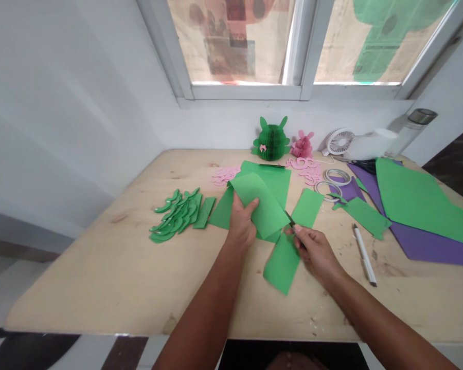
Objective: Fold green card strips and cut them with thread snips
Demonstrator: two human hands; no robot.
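My left hand [242, 220] grips a green paper sheet [260, 203], its thumb on top and the sheet curling up at the far left corner. In my right hand [312, 246] are dark-bladed scissors [289, 218], their blades at the sheet's right edge. The handles are mostly hidden by my fingers. A green strip [283, 267] hangs or lies just below the scissors, and another green strip [308, 205] is beyond them. Under the held sheet lies a larger green sheet [273, 180] with a dark, thin pen-like object [272, 166] on it.
Green cut-outs [175, 213] are piled at left. Pink cut-outs [226, 176], tape rolls [327, 191], a white marker [364, 254], and green [424, 200] and purple sheets [428, 244] lie around. At the back stand a green paper figure [272, 141], a pink one [303, 145], a fan [339, 141] and a flask [412, 131].
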